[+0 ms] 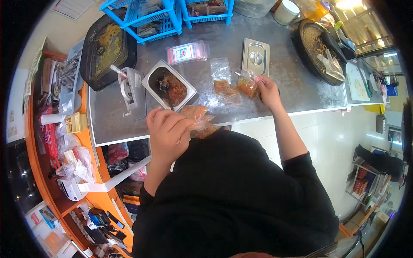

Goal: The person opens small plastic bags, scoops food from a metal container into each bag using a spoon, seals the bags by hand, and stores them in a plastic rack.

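Note:
My left hand (167,131) is closed on clear bags of orange-brown food (195,115) at the front edge of the metal table. Just behind it, a steel container (169,86) holds reddish-brown food and a black-handled spoon (164,86). My right hand (269,91) pinches the upper right of a small clear bag (248,88) with orange food inside, on the table. Another filled clear bag (223,81) lies flat just to the left of it. Behind my right hand is a steel lid (256,58).
Blue baskets (159,19) stand at the back, with printed bags (188,52) in front. A tape dispenser (131,92) and a black tray (109,49) are on the left. A round dark pan (318,51) sits at the right. A person (376,161) is far right.

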Available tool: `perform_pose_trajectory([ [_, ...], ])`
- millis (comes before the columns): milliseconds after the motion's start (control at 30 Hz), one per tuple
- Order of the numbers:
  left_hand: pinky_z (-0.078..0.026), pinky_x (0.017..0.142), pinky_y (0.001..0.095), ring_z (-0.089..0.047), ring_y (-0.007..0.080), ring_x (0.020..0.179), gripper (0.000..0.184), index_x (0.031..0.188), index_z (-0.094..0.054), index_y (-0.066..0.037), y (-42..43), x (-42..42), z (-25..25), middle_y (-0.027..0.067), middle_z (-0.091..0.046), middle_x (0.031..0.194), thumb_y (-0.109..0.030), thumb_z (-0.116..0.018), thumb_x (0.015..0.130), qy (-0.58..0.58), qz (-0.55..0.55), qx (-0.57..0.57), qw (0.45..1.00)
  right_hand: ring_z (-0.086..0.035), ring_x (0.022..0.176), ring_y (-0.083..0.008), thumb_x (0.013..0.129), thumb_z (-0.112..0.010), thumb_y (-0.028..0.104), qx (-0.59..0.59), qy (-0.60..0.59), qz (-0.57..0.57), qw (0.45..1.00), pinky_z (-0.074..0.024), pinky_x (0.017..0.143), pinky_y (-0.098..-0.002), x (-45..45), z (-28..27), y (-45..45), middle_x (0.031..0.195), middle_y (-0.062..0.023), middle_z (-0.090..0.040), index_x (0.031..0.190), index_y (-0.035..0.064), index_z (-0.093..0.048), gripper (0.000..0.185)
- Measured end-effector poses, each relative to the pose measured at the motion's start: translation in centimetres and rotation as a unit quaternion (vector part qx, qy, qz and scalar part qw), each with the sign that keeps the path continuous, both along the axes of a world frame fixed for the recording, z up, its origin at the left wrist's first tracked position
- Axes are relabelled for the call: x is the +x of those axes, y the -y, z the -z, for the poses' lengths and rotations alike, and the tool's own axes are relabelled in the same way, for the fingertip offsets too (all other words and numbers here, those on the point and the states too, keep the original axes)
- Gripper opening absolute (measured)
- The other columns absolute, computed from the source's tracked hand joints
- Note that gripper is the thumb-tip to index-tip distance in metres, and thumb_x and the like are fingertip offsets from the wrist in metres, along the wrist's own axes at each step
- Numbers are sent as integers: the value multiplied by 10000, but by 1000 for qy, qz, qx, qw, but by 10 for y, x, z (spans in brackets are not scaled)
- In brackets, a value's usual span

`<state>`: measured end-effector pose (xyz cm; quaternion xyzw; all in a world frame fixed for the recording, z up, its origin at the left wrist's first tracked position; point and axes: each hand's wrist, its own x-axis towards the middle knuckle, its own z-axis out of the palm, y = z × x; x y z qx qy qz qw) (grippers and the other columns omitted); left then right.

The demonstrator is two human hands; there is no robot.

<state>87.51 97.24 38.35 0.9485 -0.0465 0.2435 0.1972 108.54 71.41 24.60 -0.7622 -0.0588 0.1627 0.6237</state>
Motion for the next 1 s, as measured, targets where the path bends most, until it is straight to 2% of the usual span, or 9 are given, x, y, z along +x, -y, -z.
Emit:
perform_pose_trajectory([
  [100, -361, 950, 447, -549, 204, 886, 192, 804, -682, -143, -2, 7, -2, -21, -613, 826, -44, -676, 640, 5, 3, -9, 1000, -622, 997, -236, 918, -576, 120, -116, 61, -36, 991, -464, 883, -296, 4, 20, 13, 1037, -122, -662, 1159, 30, -598, 258],
  [200, -371, 916, 432, -550, 218, 880, 192, 800, -684, -139, -14, 18, -3, -8, -614, 826, -30, -672, 643, 23, 2, -19, 1000, -581, 1097, -222, 883, -588, 45, -262, 350, 64, 897, -462, 918, -306, -15, -17, 1, 1265, -146, -554, 1250, 34, -534, 371],
  [300, -382, 870, 408, -559, 240, 873, 198, 806, -689, -141, -31, 36, -9, 10, -621, 831, -7, -649, 667, 38, -15, -35, 999, -552, 1138, -249, 850, -595, 9, -181, 301, 82, 933, -463, 924, -338, -19, -25, -3, 1368, -145, -461, 1277, 85, -516, 440],
  [533, -444, 822, 387, -613, 279, 907, 112, 828, -689, -137, -111, 116, -9, 50, -664, 901, -54, -639, 771, 110, -85, -14, 990, -579, 1028, -230, 839, -591, -28, -105, 299, 126, 940, -478, 866, -332, -19, -41, 0, 1311, -137, -510, 1235, 75, -557, 410],
  [600, -476, 797, 383, -632, 282, 908, 101, 846, -682, -133, -137, 145, 1, 55, -674, 921, -63, -636, 790, 127, -102, -12, 987, -580, 1017, -222, 843, -589, -28, -105, 289, 136, 942, -476, 862, -323, -19, -45, 3, 1312, -131, -511, 1231, 76, -564, 403],
  [733, -520, 734, 362, -653, 284, 871, 61, 868, -680, -141, -177, 193, 30, 66, -687, 945, -139, -619, 864, 178, -93, 94, 975, -590, 1008, -208, 856, -585, -23, -93, 269, 155, 946, -478, 858, -320, -22, -39, 11, 1305, -125, -515, 1222, 77, -576, 379],
  [833, -521, 727, 361, -651, 300, 869, 48, 858, -670, -124, -198, 221, 57, 69, -684, 932, -138, -624, 860, 107, -91, 72, 987, -595, 1013, -211, 863, -578, -25, -94, 243, 169, 951, -480, 864, -321, -25, -33, 17, 1292, -121, -524, 1223, 74, -571, 373],
  [967, -521, 734, 321, -674, 243, 793, 125, 930, -708, -76, -231, 255, 116, 124, -693, 864, -156, -660, 846, 2, -149, -200, 968, -588, 1028, -211, 862, -565, -41, -115, 209, 181, 954, -477, 869, -320, -30, -28, 21, 1292, -115, -524, 1224, 74, -565, 380],
  [1000, -508, 737, 295, -668, 183, 777, 168, 972, -725, -64, -236, 259, 123, 139, -708, 868, -176, -674, 857, -21, -154, -225, 962, -586, 1030, -210, 861, -564, -43, -116, 204, 186, 954, -476, 869, -319, -31, -26, 21, 1290, -113, -525, 1224, 74, -565, 382],
])
